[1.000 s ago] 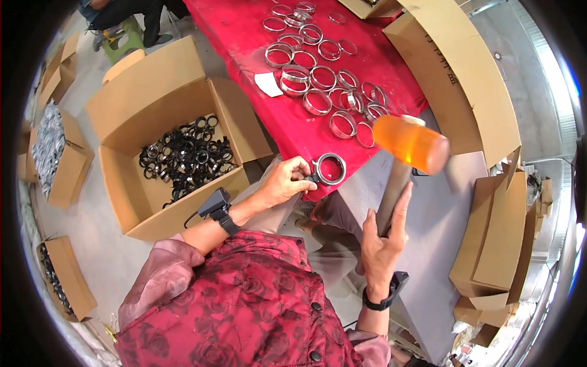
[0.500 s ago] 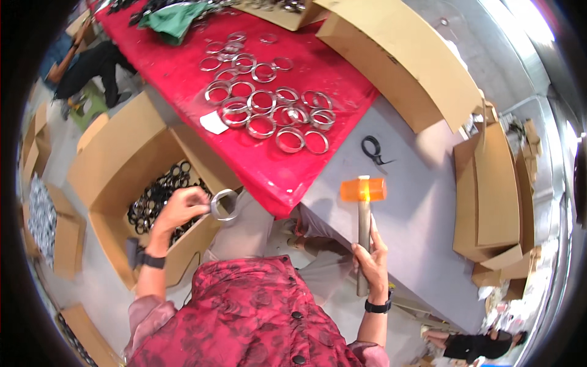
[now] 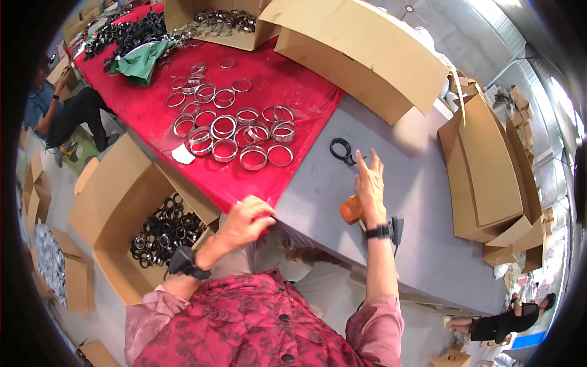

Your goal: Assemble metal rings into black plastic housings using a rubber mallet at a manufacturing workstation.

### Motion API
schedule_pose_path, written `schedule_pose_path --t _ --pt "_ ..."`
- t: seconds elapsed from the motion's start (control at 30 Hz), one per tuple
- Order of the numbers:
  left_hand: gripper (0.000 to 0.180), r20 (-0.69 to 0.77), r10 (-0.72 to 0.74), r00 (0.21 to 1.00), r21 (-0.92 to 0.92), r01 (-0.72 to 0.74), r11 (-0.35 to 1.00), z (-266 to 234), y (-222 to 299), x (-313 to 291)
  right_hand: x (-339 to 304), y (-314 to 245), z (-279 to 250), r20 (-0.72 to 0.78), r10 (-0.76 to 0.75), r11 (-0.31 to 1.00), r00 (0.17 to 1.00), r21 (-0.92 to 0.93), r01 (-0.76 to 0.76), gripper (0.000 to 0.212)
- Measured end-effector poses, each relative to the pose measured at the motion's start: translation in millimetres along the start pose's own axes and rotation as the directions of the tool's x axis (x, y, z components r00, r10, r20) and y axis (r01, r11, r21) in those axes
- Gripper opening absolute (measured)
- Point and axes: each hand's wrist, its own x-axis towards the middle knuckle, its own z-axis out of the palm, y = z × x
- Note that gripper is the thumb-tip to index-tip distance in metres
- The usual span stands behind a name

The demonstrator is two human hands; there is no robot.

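A grey table bears a black ring, tail rightward.

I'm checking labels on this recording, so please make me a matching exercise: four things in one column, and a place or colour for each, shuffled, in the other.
Things
1. Black ring
2. Mallet head
3. Silver rings
4. Left hand

Places and colours
A. Near the corner of the red cloth closest to the person
B. Orange, close to the right wrist
C. On the grey table, near the fingertips of the right hand
D. Scattered loose over the red cloth

Right pairs: 1-C, 2-B, 3-D, 4-A
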Motion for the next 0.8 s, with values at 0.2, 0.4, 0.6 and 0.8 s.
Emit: schedule_pose_path --t 0.2,0.4,0.6,0.8 --pt "0.012 0.291 -0.306 0.906 -0.437 0.411 0.8 27 2 5 10 11 25 0.034 0.127 0.918 0.991 0.376 -0.13 0.019" --pt "0.043 0.194 -0.315 0.929 -0.831 0.326 0.45 37 -10 16 -52 -96 -14 0.607 0.154 -0.555 0.779 0.706 -0.441 0.017" --pt "0.039 0.33 -0.154 0.931 -0.85 0.364 0.382 24 -1 -13 -128 -160 -1 0.774 -0.276 -0.845 0.571 0.088 -0.528 0.014" --pt "0.039 0.168 -0.352 0.921 -0.881 0.3 0.366 -27 -5 -75 -81 -173 -25 0.342 0.036 0.632 0.939 0.72 -0.286 0.017"
